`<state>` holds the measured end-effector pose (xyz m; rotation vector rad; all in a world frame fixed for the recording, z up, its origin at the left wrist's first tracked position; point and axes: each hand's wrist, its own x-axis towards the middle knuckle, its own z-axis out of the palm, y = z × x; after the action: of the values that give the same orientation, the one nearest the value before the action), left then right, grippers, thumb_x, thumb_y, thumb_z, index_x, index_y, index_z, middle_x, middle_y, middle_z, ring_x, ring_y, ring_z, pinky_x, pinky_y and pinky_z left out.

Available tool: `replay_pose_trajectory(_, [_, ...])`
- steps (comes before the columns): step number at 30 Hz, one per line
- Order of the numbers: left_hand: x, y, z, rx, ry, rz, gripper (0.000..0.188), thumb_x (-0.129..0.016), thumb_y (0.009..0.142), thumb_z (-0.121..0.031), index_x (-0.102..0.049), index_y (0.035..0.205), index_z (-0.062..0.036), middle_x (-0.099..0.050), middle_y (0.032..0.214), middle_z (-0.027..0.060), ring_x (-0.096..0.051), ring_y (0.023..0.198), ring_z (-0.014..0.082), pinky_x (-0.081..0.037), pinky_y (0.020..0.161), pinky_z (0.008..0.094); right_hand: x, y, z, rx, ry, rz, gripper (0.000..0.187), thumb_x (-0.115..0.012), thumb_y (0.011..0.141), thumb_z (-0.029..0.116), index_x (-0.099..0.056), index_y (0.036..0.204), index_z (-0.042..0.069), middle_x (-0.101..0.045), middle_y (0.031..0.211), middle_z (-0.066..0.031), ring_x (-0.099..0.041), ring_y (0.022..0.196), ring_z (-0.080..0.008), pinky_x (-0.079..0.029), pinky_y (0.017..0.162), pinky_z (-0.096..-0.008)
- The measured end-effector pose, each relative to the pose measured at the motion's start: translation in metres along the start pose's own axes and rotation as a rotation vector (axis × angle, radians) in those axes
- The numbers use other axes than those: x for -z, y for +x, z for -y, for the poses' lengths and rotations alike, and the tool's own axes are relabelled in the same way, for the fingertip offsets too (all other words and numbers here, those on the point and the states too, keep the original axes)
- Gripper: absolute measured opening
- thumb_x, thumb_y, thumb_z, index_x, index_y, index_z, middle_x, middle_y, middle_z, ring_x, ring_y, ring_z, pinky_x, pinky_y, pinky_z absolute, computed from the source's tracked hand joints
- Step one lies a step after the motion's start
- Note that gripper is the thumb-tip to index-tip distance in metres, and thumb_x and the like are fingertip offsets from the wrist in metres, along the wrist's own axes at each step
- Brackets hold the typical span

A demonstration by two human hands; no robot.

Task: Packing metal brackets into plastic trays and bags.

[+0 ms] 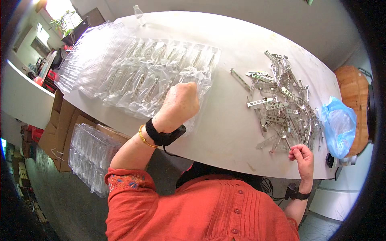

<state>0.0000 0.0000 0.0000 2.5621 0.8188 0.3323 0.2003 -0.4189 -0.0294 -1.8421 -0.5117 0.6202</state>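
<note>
Mostly metal brackets [144, 80] in clear tray [201, 86]

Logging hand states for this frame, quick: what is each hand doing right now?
Left hand: closed in a fist, resting on the clear plastic tray; any held item cannot be told.
Right hand: fingers pinched at the edge of the metal bracket pile.

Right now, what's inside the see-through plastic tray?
Long metal brackets lie in rows inside the clear plastic tray. The left hand covers the near slots, so those can't be seen.
</note>
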Motion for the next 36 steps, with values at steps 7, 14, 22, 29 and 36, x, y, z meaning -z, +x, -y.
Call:
replay_pose_trajectory(7, [-0.001, 0.002, -0.012, -0.052, 0.109, 0.083, 0.016, -0.057, 0.076, -0.007, -0.062, 0.076, 0.0078, -0.061, 0.078, 0.0302, -0.064, 0.080, 0.0455, -0.052, 0.070, 0.0469, 0.001, -0.001, 0.009, -0.011, -0.031, 0.004, 0.017, -0.060, 0.097, 0.018, -0.063, 0.101, 0.001, -0.066, 0.085, -0.0042, -0.062, 0.073, -0.0107, -0.050, 0.067, -0.0249])
replay_pose_trajectory(14, [0.004, 0.004, -0.019, -0.163, 0.269, 0.200, 0.014, -0.059, 0.072, -0.005, -0.069, 0.075, 0.0039, -0.064, 0.075, 0.0279, -0.068, 0.076, 0.0415, -0.055, 0.066, 0.0441, -0.002, -0.001, 0.005, -0.031, -0.010, 0.013, 0.015, -0.061, 0.096, 0.015, -0.064, 0.101, 0.001, -0.066, 0.085, -0.0039, -0.062, 0.074, -0.0108, -0.050, 0.067, -0.0253])
replay_pose_trajectory(22, [0.004, 0.006, -0.028, -0.014, 0.416, 0.285, 0.016, -0.063, 0.071, -0.010, -0.073, 0.078, -0.0005, -0.069, 0.079, 0.0222, -0.071, 0.080, 0.0347, -0.057, 0.069, 0.0394, -0.002, -0.004, 0.003, -0.039, -0.019, 0.017, 0.015, -0.060, 0.096, 0.015, -0.063, 0.102, 0.001, -0.066, 0.086, -0.0037, -0.062, 0.075, -0.0106, -0.051, 0.068, -0.0253])
replay_pose_trajectory(29, [0.003, 0.005, -0.023, -0.060, 0.413, 0.293, 0.016, -0.062, 0.073, -0.011, -0.073, 0.078, 0.0001, -0.068, 0.079, 0.0239, -0.070, 0.081, 0.0361, -0.056, 0.070, 0.0408, 0.003, -0.007, 0.000, -0.039, -0.034, 0.040, 0.017, -0.060, 0.097, 0.017, -0.062, 0.102, 0.001, -0.066, 0.085, -0.0043, -0.062, 0.073, -0.0109, -0.050, 0.068, -0.0248])
replay_pose_trajectory(36, [0.005, -0.005, -0.025, 0.006, 0.274, 0.102, 0.025, -0.063, 0.080, -0.016, -0.060, 0.098, 0.0022, -0.065, 0.080, 0.0269, -0.065, 0.081, 0.0433, -0.051, 0.071, 0.0469, 0.016, -0.008, -0.009, -0.067, -0.021, -0.024, 0.013, -0.059, 0.096, 0.013, -0.064, 0.100, 0.001, -0.066, 0.085, -0.0026, -0.061, 0.076, -0.0094, -0.049, 0.069, -0.0242])
